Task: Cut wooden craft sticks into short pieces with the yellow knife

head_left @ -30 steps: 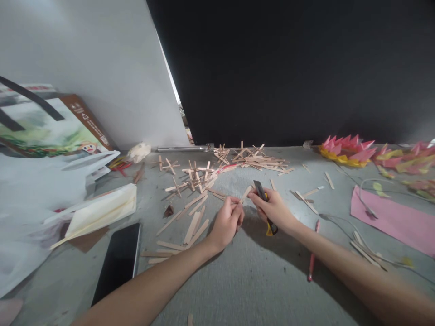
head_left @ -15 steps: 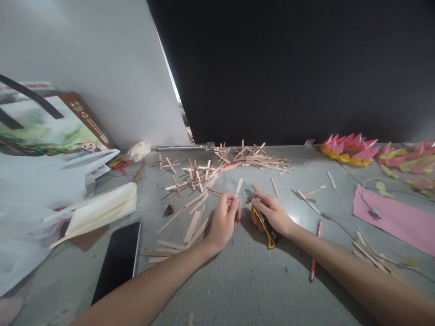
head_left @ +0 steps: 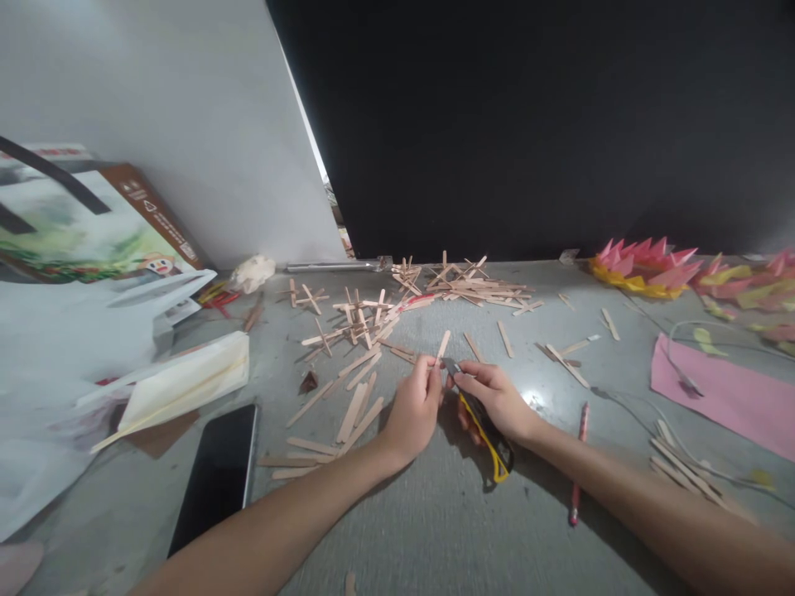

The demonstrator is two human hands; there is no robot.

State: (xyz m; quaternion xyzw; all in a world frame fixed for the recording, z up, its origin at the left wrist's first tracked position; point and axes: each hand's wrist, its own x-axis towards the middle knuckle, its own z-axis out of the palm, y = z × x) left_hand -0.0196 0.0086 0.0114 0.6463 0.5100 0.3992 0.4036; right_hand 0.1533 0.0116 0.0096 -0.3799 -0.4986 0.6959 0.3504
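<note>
Between the thumb and fingers of my left hand a wooden craft stick is pinched, its rounded end pointing up and away. My right hand is closed around a black and yellow utility knife. The knife's blade is out and lies close against the stick, by my left fingertips; whether it touches the wood I cannot tell. Loose craft sticks lie on the grey table just left of my left hand. Farther back, a pile of sticks includes several crossed ones.
A phone lies at the left, near a white plastic bag and a printed carton. On the right are a pink pencil, pink paper, a cable and a pink and yellow paper flower. A black panel stands behind.
The knife's blade has come down and closer to the stick in my left hand, and its handle has swung lower. My two hands are nearer each other.
</note>
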